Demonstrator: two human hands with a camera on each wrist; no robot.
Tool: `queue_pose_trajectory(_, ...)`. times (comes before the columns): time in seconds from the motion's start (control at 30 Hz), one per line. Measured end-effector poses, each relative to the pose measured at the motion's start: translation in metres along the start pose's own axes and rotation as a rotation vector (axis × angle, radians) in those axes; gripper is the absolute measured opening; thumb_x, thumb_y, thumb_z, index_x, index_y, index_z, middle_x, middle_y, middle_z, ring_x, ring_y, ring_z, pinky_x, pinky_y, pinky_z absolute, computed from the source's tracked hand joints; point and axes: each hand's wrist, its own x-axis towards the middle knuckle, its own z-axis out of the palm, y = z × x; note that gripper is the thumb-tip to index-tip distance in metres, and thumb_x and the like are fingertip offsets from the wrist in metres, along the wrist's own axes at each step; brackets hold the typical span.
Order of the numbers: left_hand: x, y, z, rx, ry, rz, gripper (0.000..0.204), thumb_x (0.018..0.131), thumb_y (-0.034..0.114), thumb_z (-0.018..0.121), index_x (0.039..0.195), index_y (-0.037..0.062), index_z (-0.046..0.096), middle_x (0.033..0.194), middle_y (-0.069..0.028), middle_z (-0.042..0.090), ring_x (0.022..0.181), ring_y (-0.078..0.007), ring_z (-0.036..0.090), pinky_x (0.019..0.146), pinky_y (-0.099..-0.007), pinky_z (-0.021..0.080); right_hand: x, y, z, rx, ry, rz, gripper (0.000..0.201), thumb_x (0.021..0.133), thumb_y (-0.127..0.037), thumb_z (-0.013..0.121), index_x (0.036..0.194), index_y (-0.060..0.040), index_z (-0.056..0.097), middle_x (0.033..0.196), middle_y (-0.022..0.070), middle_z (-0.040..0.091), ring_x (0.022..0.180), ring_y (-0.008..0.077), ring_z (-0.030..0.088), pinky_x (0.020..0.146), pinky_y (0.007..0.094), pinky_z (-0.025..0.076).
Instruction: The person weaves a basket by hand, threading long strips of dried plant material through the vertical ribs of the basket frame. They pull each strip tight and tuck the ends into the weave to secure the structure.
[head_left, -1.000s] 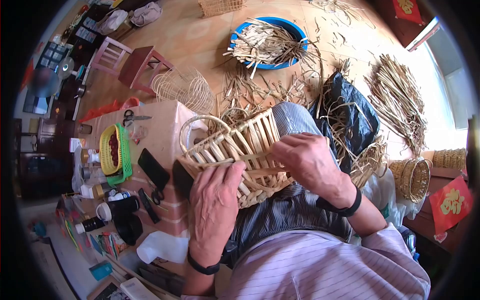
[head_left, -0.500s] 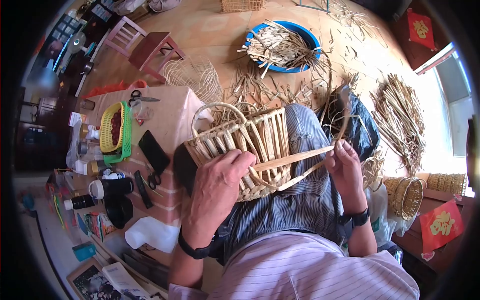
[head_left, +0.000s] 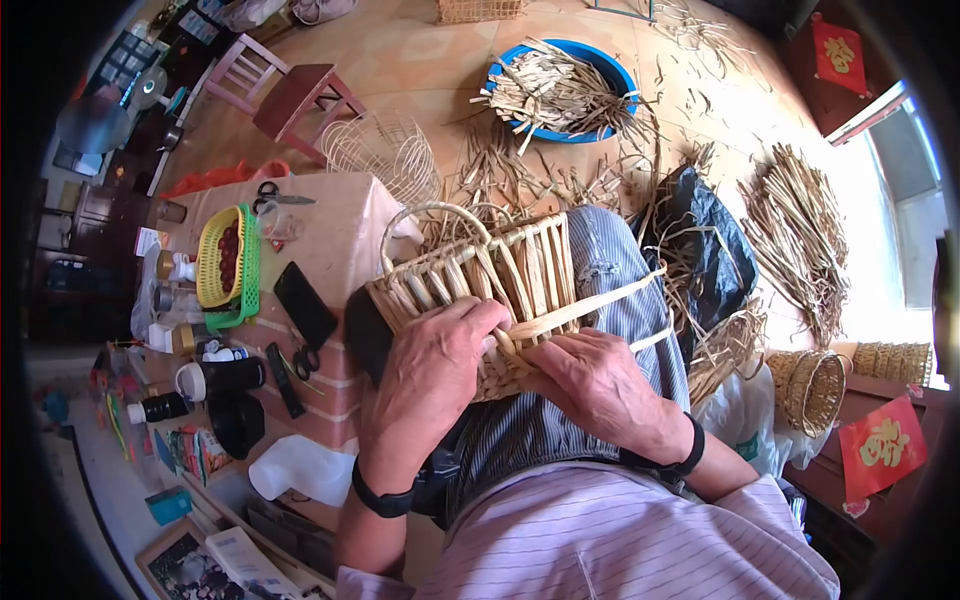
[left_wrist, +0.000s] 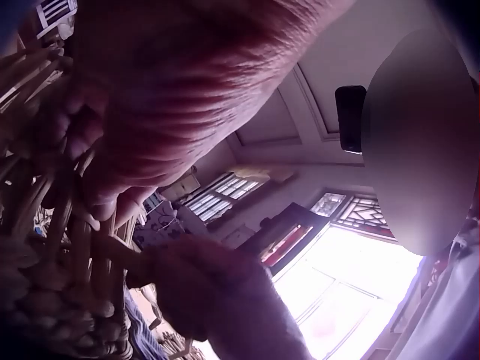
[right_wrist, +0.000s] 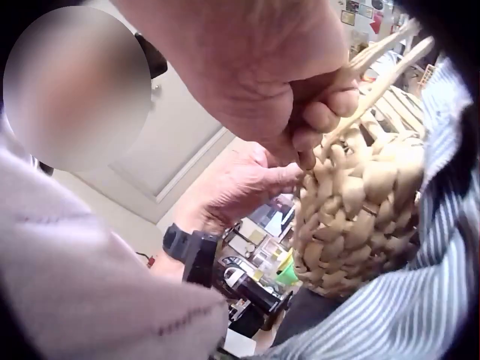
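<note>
A half-woven basket with upright stakes, a hooped handle and a braided lower part lies tilted across the person's lap. Flat pale plant strands run out from its weave to the right. The left hand grips the basket's side, thumb and fingertips right where the strands leave the weave. Close beside it, the right hand pinches a strand low on the wall. Its curled fingers show in the right wrist view, at the upper edge of the braiding. The left fingertips are partly hidden among the stakes in the left wrist view.
To the left, a cloth-covered table bears scissors, a yellow basket, a phone and bottles. On the floor ahead stand a blue basin of strips and a wire frame; a black bag and straw bundle lie right.
The right hand first drew a strand out to the right, then let that length go and came back to the basket beside the left hand. The left hand stays on the basket.
</note>
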Motion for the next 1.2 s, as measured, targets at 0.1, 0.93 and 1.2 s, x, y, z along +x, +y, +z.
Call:
queue_pose_trajectory(0.1, -0.001, -0.001, 0.001, -0.045, 0.012, -0.013, 0.024, 0.095, -0.005, 0.071, 0.117, 0.0048, 0.068, 0.105, -0.0191, 0.073, 0.100, -0.0437, 0.073, 0.085, -0.0503, 0.057, 0.018, -0.014, -0.012, -0.056, 0.019, -0.112, 0.020, 0.091, -0.013, 0.079, 0.094, -0.0053, 0.061, 0.090, 0.0079, 0.068, 0.081, 0.0260, 0.073, 0.070, 0.0425, 0.060)
queue_pose_trajectory(0.93, -0.034, -0.005, 0.014, 0.218, 0.087, 0.157, 0.064, 0.095, -0.008, 0.056, 0.156, 0.0109, 0.063, 0.144, -0.0169, 0.068, 0.123, -0.0404, 0.070, 0.106, -0.0498, 0.058, 0.073, 0.029, -0.026, -0.171, 0.155, -0.100, 0.025, 0.089, -0.019, 0.078, 0.089, -0.0048, 0.057, 0.082, 0.0122, 0.064, 0.081, 0.0358, 0.072, 0.070, 0.0477, 0.057)
queue_pose_trajectory(1.2, -0.034, -0.016, 0.024, 0.321, 0.130, 0.181, 0.057, 0.099, 0.000, 0.061, 0.156, 0.0039, 0.059, 0.140, -0.0168, 0.064, 0.118, -0.0351, 0.071, 0.102, -0.0471, 0.059, 0.102, 0.027, -0.026, -0.244, 0.093, -0.259, 0.021, 0.084, -0.018, 0.075, 0.088, -0.0050, 0.059, 0.084, 0.0111, 0.063, 0.081, 0.0349, 0.070, 0.069, 0.0465, 0.055)
